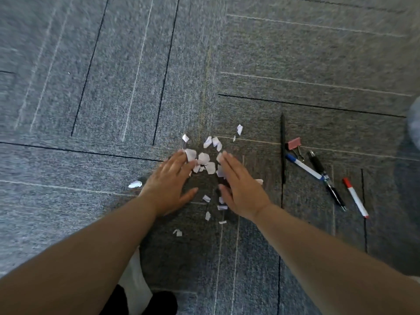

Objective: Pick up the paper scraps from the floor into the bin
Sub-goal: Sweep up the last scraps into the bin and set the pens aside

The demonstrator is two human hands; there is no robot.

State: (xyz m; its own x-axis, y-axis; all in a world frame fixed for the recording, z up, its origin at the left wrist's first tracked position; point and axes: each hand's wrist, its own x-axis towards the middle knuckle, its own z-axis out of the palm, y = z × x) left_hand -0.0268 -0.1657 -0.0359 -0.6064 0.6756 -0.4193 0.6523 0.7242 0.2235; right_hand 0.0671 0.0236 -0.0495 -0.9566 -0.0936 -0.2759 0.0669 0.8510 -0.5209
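Observation:
Several small white paper scraps [203, 158] lie scattered on the grey carpet, most in a loose pile at the centre. My left hand [170, 183] rests flat on the floor at the pile's left side, fingers apart, fingertips touching scraps. My right hand [238, 185] lies flat on the pile's right side, fingers together, covering a few scraps. Neither hand holds anything. More scraps lie between my wrists [208, 215], one off to the left [135, 184], and some beyond my fingertips [239, 129]. No bin is in view.
To the right lie a black pencil [283, 146], a pink binder clip [294, 143], a blue-and-white pen [303, 167], a black pen [327, 180] and a red-and-white marker [355, 197]. A pale blurred object [414, 128] sits at the right edge. My dark shoe [159, 302] shows at the bottom.

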